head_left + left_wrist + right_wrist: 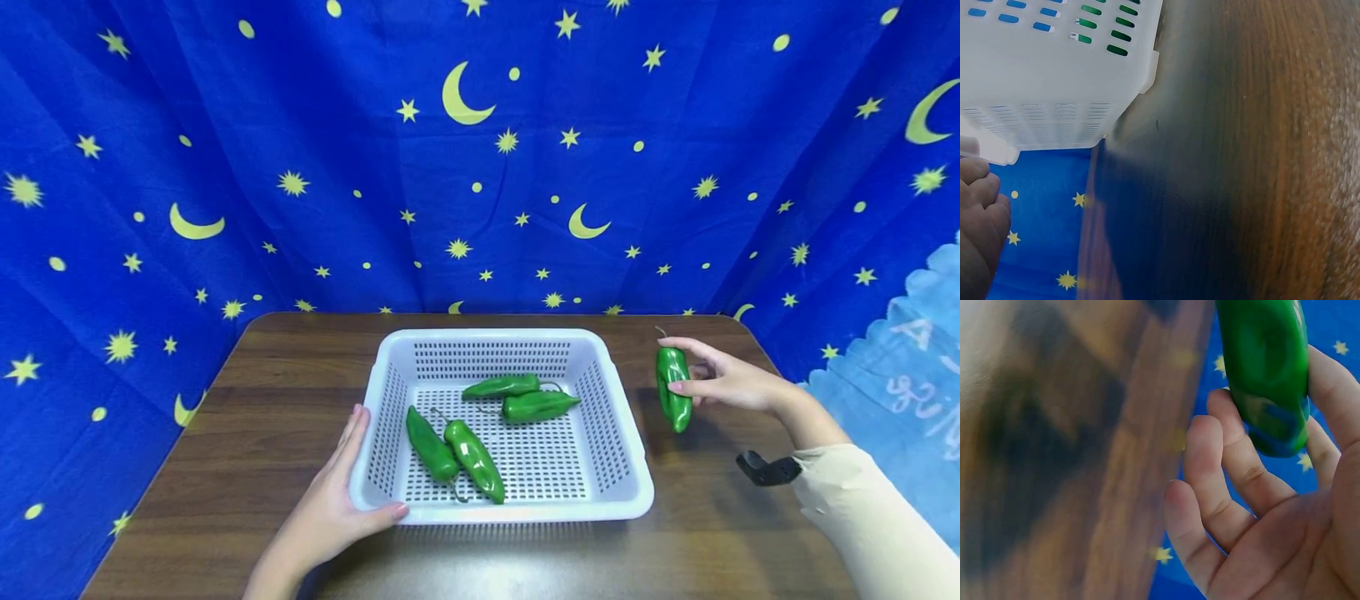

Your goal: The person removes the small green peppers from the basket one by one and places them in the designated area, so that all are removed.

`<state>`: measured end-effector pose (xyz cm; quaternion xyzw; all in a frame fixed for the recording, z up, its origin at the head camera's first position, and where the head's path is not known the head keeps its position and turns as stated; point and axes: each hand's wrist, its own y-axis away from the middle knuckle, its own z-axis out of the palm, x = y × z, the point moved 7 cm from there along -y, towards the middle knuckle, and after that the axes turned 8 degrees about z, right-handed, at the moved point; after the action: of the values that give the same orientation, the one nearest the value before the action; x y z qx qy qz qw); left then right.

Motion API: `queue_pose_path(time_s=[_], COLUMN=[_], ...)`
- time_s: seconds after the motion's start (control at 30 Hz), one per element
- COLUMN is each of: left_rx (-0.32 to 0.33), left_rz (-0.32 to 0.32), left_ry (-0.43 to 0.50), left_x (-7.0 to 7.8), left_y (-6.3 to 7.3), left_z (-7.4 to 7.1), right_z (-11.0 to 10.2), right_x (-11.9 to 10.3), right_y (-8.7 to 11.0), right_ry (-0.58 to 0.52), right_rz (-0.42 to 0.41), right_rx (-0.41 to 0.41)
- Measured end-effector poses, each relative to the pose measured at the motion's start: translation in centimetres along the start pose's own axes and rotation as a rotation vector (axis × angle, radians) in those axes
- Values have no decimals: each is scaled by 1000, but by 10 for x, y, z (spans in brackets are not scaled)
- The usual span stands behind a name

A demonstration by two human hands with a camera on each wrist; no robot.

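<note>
My right hand (723, 379) pinches a green pepper (673, 387) between thumb and fingers, to the right of a white plastic basket (630, 442). The pepper hangs tip down with its thin stem at the top; in the right wrist view the thick green pepper (1266, 369) sits between the thumb and fingers. My left hand (337, 492) grips the basket's near left corner, thumb over the front rim and fingers along the left side. Inside the basket lie several green peppers: a pair at the front left (474, 461) and a pair toward the back (540, 406).
The basket stands on a brown wooden table (247, 417). Behind and beside the table hangs a blue curtain (360, 167) with yellow stars and moons. A light blue scalloped cloth (915, 375) hangs at the right. A black strap piece (768, 469) juts from the right cuff.
</note>
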<state>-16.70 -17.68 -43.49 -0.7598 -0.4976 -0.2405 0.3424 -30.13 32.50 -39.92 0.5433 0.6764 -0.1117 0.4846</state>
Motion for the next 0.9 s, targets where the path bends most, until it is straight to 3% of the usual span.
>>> queue_pose_path(time_s=[0.33,0.73,0.9], left_rx=[7,9,9], left_rz=[22,31,28], left_ry=[-2,-2,-2], left_x=[4,5,3], left_y=[0,-1,0], left_z=[-1,-2,-1], right_z=[15,31,27], right_x=[31,44,43], right_y=[-11,-17,-16], right_ry=[57,181,230], right_rz=[50,176,179], right_rx=[-48,-96,-71])
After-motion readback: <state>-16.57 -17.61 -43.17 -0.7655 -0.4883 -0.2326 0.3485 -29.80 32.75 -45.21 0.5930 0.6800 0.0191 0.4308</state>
